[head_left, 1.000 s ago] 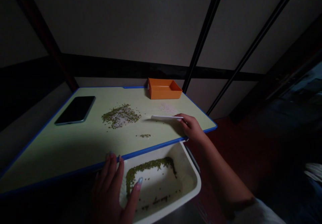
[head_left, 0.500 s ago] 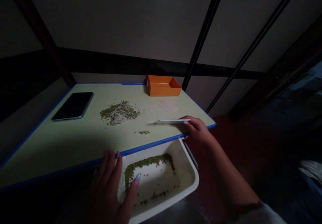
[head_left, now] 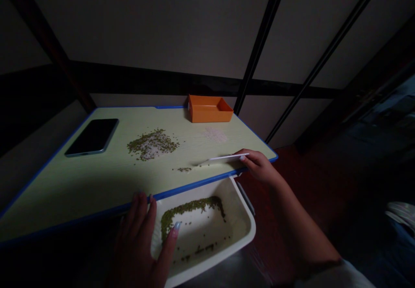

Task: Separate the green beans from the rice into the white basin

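Note:
My right hand [head_left: 256,163] grips a thin white flat card [head_left: 223,159] by its right end, tilted with its long edge close to the table. Near the card's left tip lies a short line of small green beans and pale grains [head_left: 184,169]. A larger pile of green beans mixed with white grains [head_left: 152,144] is spread farther left. My left hand [head_left: 142,232] holds the left side of a white plastic basin [head_left: 244,236], thumb over the inside and fingers by the table edge. Green beans [head_left: 191,207] line the basin's far and left inner sides.
An orange open box [head_left: 211,114] stands at the table's back right, with a patch of white grains [head_left: 215,134] in front of it. A dark-screened phone [head_left: 94,137] lies at the left. The pale table [head_left: 106,180] has a blue rim; panelled doors rise behind it.
The card has tilted, its left end dropping slightly toward me and the table's front edge. My left hand and the basin stay in place; the view shifts slightly.

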`<move>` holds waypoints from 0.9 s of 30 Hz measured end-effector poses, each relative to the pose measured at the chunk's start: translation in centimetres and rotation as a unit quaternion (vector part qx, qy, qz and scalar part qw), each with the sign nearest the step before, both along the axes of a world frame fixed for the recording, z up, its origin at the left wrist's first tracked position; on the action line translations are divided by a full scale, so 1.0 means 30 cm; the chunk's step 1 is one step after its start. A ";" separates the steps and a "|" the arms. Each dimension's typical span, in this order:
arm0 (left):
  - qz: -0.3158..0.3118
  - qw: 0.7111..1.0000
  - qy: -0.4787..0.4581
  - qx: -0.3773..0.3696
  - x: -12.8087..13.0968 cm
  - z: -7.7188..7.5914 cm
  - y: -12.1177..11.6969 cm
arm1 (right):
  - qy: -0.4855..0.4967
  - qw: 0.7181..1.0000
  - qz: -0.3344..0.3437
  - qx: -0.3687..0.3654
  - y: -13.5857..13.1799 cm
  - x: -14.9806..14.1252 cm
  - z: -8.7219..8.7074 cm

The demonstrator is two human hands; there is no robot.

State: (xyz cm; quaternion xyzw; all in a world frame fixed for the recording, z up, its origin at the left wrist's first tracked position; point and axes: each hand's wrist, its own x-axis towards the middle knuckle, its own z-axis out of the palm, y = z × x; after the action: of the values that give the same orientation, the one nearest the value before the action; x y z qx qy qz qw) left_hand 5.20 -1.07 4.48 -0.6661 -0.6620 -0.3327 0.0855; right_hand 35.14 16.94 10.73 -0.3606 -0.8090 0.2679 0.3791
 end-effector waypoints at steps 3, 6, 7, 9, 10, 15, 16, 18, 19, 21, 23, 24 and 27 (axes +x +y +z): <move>0.001 1.000 0.008 0.010 0.001 0.005 0.003 | 0.002 1.000 0.009 -0.006 0.000 0.004 0.002; -0.002 1.000 0.015 0.013 0.000 0.010 0.004 | 0.001 1.000 0.017 -0.011 -0.003 0.005 0.005; -0.003 1.000 0.016 0.017 0.000 0.010 0.003 | 0.001 1.000 0.021 -0.011 -0.004 0.005 0.006; -0.003 1.000 0.016 0.018 0.000 0.010 0.000 | 0.004 1.000 0.028 -0.011 -0.006 0.005 0.008; -0.002 1.000 0.014 0.021 0.001 0.009 -0.002 | 0.005 0.999 0.031 -0.012 -0.007 0.004 0.008; -0.002 1.000 -0.003 0.001 0.004 0.006 -0.005 | 0.011 0.999 0.038 -0.014 -0.013 0.002 0.008; -0.001 1.000 -0.006 -0.002 0.004 0.006 -0.005 | 0.013 0.999 0.042 -0.013 -0.014 0.000 0.008; -0.002 1.000 -0.008 0.003 0.003 0.008 -0.004 | 0.015 0.999 0.047 -0.009 -0.017 -0.004 0.007; -0.004 1.000 -0.007 0.003 0.002 0.008 -0.005 | 0.013 0.999 0.048 -0.008 -0.020 -0.006 0.007; -0.010 1.000 -0.001 0.001 0.000 0.006 -0.005 | 0.008 0.999 0.049 -0.008 -0.028 -0.014 0.007; -0.011 1.000 0.004 0.002 -0.001 0.003 -0.006 | 0.006 0.998 0.059 -0.011 -0.040 -0.022 0.007; -0.010 1.000 0.004 0.003 -0.001 0.001 -0.006 | 0.006 0.998 0.068 -0.012 -0.048 -0.027 0.007; -0.009 1.000 0.007 0.009 -0.001 -0.003 -0.004 | 0.008 0.994 0.105 -0.003 -0.073 -0.041 0.006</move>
State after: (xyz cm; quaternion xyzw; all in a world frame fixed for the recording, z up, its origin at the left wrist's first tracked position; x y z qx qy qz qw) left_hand 5.18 -1.19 4.38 -0.6737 -0.6523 -0.3345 0.0932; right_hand 33.91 14.75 10.89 -0.2726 -0.8384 0.3119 0.3542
